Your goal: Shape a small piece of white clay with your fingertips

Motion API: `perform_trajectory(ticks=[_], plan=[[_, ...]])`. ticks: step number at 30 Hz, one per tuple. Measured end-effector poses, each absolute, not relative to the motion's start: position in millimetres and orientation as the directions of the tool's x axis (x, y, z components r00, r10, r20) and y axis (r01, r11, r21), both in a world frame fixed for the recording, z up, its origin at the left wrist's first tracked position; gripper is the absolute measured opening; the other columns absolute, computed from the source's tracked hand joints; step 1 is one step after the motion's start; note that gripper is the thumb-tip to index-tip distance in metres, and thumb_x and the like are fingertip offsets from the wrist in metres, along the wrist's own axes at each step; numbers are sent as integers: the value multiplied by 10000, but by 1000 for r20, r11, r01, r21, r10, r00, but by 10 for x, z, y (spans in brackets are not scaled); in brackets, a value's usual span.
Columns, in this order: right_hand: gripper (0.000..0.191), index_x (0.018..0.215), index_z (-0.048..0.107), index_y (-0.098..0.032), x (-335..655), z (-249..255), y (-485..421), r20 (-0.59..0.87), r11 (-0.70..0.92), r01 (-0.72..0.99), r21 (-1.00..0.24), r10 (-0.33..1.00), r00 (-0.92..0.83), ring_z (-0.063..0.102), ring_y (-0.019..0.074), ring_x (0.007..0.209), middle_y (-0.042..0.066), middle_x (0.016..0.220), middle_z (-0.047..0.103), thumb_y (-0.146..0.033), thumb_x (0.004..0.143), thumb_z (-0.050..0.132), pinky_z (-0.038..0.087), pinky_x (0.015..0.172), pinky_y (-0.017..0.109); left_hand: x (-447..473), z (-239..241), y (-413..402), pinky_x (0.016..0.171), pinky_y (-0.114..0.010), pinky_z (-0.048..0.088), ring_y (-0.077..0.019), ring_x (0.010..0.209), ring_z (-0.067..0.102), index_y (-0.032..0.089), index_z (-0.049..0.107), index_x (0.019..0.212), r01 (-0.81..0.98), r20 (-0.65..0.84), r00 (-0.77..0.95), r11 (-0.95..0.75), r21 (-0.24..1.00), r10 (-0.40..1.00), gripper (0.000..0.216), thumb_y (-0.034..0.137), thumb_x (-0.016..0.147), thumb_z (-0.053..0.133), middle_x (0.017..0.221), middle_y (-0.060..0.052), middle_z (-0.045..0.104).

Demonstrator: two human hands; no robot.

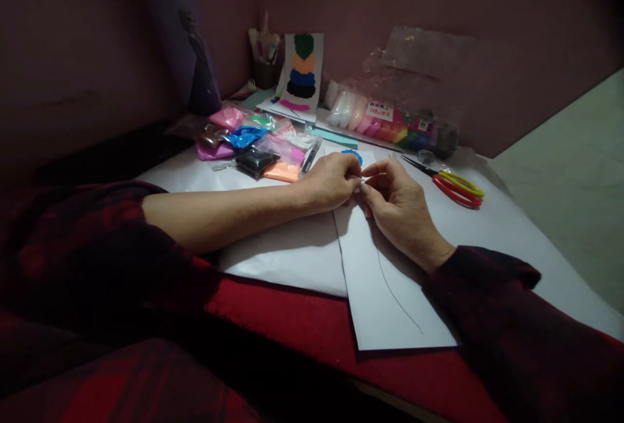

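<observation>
Both hands meet fingertip to fingertip over the far end of a white paper strip (pixel 390 280), left hand (pixel 329 182) and right hand (pixel 400 208) pinching something too small to identify, the strip's length running back toward the person.

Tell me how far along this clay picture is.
Done: a curved pencil line on the white card and one blue clay bit at its top. In hand: left hand and right hand pinch together over the card; what they hold is hidden. Left, judging by the sample picture: more coloured pieces; the clay bags lie nearby.
</observation>
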State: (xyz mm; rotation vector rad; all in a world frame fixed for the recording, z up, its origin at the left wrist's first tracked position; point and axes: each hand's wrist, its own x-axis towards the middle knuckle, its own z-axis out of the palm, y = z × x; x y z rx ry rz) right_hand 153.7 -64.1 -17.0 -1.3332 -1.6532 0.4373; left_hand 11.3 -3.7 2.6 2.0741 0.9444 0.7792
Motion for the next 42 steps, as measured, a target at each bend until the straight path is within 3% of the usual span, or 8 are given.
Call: perform_trajectory(ticks=[8, 31, 42], plan=[[139, 935, 515, -234, 1540, -171, -633, 435, 333, 602, -726, 900, 26, 565, 138, 604, -27, 682, 611, -155, 829, 559, 409, 547, 270, 121, 28, -34, 719, -311, 495, -107, 627, 541, 137, 572, 772, 379, 219, 546, -472, 796, 808, 55, 109, 776, 525, 623, 18, 553], [149, 913, 514, -242, 1528, -135, -656, 438, 351, 575, -739, 899, 13, 543, 141, 623, -28, 694, 588, -155, 818, 588, 407, 547, 271, 109, 57, -51, 654, -247, 449, -102, 638, 529, 140, 562, 735, 382, 216, 556, -477, 792, 803, 55, 122, 783, 540, 628, 4, 560], [153, 914, 514, -248, 1533, -151, -643, 451, 348, 585, -733, 892, 35, 549, 151, 635, -22, 688, 572, -179, 820, 613, 428, 548, 284, 133, 53, -63, 645, -257, 434, -94, 591, 529, 148, 542, 723, 339, 177, 545, -408, 848, 820, 82, 92, 783, 536, 569, 24, 524]])
